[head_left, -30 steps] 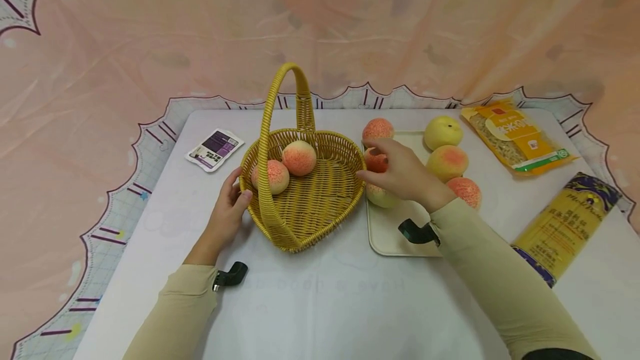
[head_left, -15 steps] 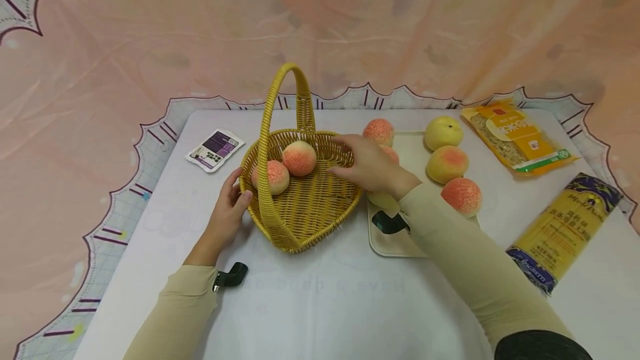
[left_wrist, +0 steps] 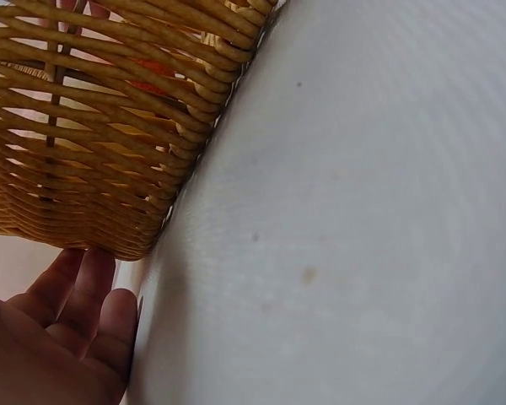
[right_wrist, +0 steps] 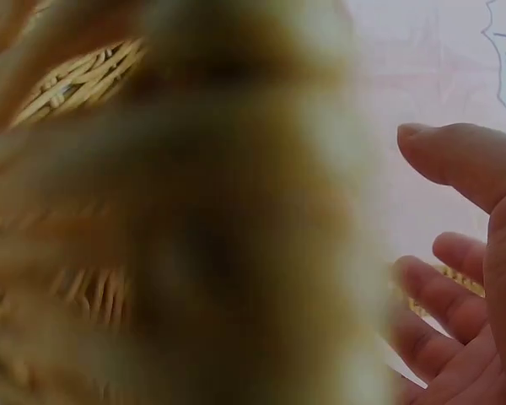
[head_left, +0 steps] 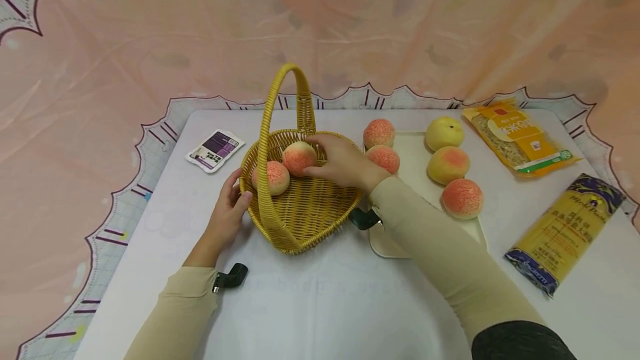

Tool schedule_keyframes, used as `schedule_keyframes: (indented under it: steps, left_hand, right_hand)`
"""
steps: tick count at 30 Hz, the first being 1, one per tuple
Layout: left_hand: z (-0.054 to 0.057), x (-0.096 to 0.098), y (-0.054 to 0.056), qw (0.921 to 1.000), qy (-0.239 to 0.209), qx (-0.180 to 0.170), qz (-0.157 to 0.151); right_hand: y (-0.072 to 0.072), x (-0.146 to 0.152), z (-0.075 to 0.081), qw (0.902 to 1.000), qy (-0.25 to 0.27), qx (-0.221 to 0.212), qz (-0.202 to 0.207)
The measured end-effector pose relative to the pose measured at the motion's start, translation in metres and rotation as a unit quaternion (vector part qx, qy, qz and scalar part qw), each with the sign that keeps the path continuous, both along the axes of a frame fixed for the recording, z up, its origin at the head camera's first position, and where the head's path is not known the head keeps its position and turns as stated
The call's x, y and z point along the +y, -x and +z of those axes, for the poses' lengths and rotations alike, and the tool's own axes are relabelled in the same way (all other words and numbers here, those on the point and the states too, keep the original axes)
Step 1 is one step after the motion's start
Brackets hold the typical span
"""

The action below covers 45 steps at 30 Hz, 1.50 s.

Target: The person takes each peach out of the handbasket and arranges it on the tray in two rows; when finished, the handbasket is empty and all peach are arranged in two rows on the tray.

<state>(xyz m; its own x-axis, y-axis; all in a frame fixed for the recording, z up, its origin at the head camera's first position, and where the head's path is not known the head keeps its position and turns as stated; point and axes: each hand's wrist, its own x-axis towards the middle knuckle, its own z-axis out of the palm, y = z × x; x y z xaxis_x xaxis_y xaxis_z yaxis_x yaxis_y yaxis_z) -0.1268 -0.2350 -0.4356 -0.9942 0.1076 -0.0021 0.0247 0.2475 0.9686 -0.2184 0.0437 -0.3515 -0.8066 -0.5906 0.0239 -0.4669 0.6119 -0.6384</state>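
A yellow wicker basket point(head_left: 320, 213) with a tall handle contains two pink-and-cream peaches, one peach point(head_left: 300, 160) towards the back and another peach point(head_left: 272, 178) partly behind the handle. My left hand point(head_left: 225, 215) rests against the basket's left side; in the left wrist view its fingertips touch the outer weave. My right hand point(head_left: 342, 165) reaches over the right rim, thumb and fingers spread beside the back peach. In the right wrist view, blurred wicker covers much of the picture, and a gap shows between thumb and fingers. Contact with that peach cannot be made out.
A cream tray point(head_left: 415, 182) at the right has several peaches on or around it, including a yellow peach point(head_left: 444, 133). Beyond lie an orange food packet point(head_left: 520, 138) and a yellow-and-blue packet point(head_left: 565, 232). A small purple-and-white sachet point(head_left: 215, 150) lies left of the basket.
My right hand has moved left from over the tray, across the basket's right rim, to the back peach. My left hand and the basket have stayed in place.
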Motion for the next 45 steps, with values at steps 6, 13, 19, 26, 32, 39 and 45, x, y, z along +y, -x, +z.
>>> schedule_keyframes:
  steps: [6,13,19,26,32,39,45]
  left_hand:
    - [0.001,0.0,-0.001,1.0,-0.002,0.001,-0.001]
    - [0.002,0.001,-0.002,1.0,-0.002,0.002,0.003]
    - [0.001,0.001,-0.001,1.0,-0.004,0.002,0.003]
    - [0.0,0.0,0.0,1.0,-0.004,0.003,0.004]
    - [0.0,0.001,0.0,1.0,-0.003,0.005,0.005]
    - [-0.001,0.0,0.0,1.0,-0.001,0.008,0.006]
    - [-0.001,-0.001,0.001,1.0,0.007,0.004,0.005]
  right_hand:
    - [0.003,-0.007,-0.004,0.9997,-0.009,-0.02,-0.004]
    - [0.004,-0.009,-0.013,0.999,-0.017,-0.04,-0.007]
    - [0.002,-0.008,-0.016,0.9986,-0.02,-0.049,-0.007]
    - [0.004,-0.006,-0.019,0.9996,0.001,-0.025,-0.012]
    - [0.003,-0.006,-0.023,0.9993,-0.028,-0.023,-0.011]
    - [0.002,-0.006,-0.026,0.9989,-0.008,-0.04,-0.022]
    - [0.003,-0.006,-0.028,0.9984,0.004,-0.051,-0.022]
